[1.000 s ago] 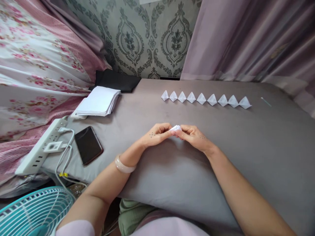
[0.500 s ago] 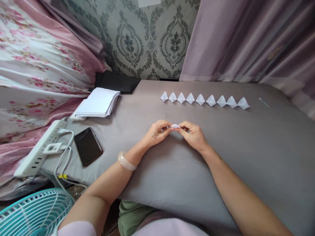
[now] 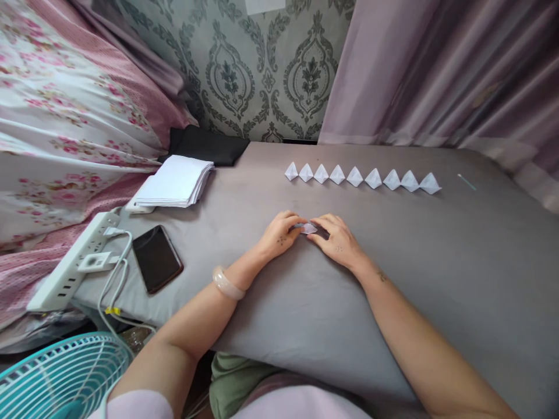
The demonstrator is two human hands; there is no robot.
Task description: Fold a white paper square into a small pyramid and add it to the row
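Rt. hand [image 3: 338, 240] has opened since 0.5 s ago: your thumb & forefinger, then pinching the rt. end of the small folded paper [image 3: 310, 228], now stand apart; paper shows a broader face to you.

L to R: teal fan [image 3: 65, 378] at your near-L corner, partly cut off. Above it, wht. power strip [image 3: 46, 294] w/ charger [image 3: 95, 262] plugged in. Phone [image 3: 156, 259] just R of these, dark screen up, on grey cloth [image 3: 437, 262]. Beyond phone: paper stack [image 3: 172, 181], edges uneven; blk. flat item [image 3: 218, 145] behind it.

Your L hand [image 3: 279, 234], bangle [image 3: 227, 284] on that forearm, has thumb & forefinger narrow on L end of folded paper. Paper sits betw. your two hands, approx. mid-view, low over cloth. Your rt. thumb is at its near side, forefinger at far side; can't tell if either presses it.

Beyond hands, running off to R: row of nine wht. paper points [image 3: 354, 176], upright, close-set. Far R, apart from row: thin stick [image 3: 467, 182], pale tip.
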